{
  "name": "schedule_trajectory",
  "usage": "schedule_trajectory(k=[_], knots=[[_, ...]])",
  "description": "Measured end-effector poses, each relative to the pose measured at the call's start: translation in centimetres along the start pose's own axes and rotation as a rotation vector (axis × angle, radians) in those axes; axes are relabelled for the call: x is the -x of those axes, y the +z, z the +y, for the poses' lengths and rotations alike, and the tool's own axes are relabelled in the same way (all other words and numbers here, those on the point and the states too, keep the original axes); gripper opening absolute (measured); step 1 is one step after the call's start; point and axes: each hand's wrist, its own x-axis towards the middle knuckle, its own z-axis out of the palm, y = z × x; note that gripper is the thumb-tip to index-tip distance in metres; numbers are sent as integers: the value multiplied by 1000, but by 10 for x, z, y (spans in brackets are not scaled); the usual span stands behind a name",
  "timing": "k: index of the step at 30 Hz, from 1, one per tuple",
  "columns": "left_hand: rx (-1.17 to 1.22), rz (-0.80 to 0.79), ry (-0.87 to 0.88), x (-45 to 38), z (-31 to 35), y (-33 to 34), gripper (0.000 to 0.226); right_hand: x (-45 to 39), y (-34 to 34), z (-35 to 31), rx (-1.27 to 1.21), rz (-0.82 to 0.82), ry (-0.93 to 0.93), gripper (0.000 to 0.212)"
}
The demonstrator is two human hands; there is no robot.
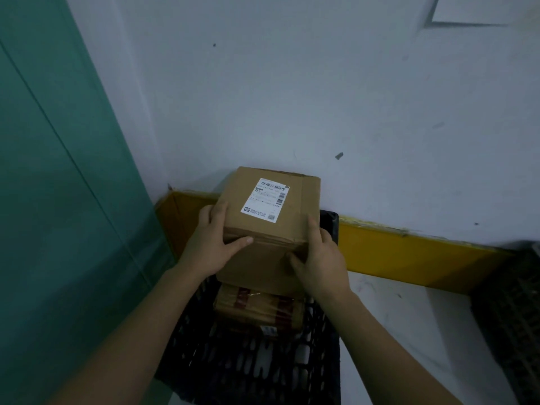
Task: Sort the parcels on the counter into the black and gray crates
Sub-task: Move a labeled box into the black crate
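Observation:
A brown cardboard parcel (271,229) with a white shipping label on top is held over the black crate (251,366) on the floor by the wall. My left hand (214,244) grips its left near corner, thumb across the front edge. My right hand (320,255) grips its right near corner, fingers up the side. Under it, inside the crate, lies another brown parcel (260,311) with red tape.
A green panel (58,200) rises on the left. The white wall (292,97) has a yellow skirting strip (409,252) along its base. The gray crate (511,317) shows at the right edge. White floor (394,331) lies between the crates.

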Motion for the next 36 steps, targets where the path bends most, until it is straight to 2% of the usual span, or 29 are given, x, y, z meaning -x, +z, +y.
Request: schedule_trajectory(k=[8,14,16,19,22,27,36], knots=[[-179,4,61,0,-2,-1,109,0,6,4,-5,-26,-2,102],[-526,-44,23,-1,9,-12,115,0,-7,2,157,-43,-36,99],[-571,-23,42,-1,18,-12,117,4,-14,2,188,-15,-32,99],[-571,65,103,0,36,-6,112,16,-25,11,222,21,-13,92],[-531,134,199,1,58,8,104,35,-37,28,305,-20,4,92],[-497,50,336,14,114,45,101,69,-70,63,413,-45,61,93],[-427,-102,512,74,228,127,91,165,-135,155,392,-4,272,91]])
